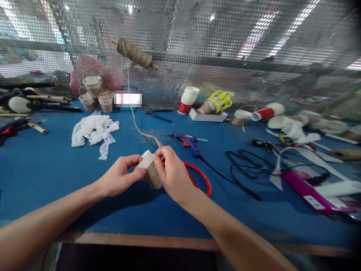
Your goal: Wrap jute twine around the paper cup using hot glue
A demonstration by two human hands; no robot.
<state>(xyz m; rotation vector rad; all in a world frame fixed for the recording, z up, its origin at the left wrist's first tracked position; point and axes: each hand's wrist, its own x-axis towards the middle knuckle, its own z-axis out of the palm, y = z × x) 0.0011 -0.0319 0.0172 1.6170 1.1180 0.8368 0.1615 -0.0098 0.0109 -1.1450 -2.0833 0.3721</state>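
Between my two hands is a white paper cup [153, 176], tilted, its lower part wrapped in brown twine. My left hand [122, 175] grips the cup's bare white side, thumb and fingers closed on it. On the other side my right hand [172, 173] is closed, pressing the twine [143, 132] against the cup near its edge. That strand runs up to a twine spool [134, 53] on a stick at the mesh. A blue glue gun [187, 141] lies just beyond my right hand. Fingertips behind the cup are hidden.
White lace [94, 130] lies at left, near twine-wrapped cups [93, 94] with handles. Pliers [160, 114] lie at the back. A cup stack [188, 99] stands beside a white box lid [208, 116]. Black cable [234, 177], red tubing [207, 180] and a purple power strip [316, 192] occupy the right.
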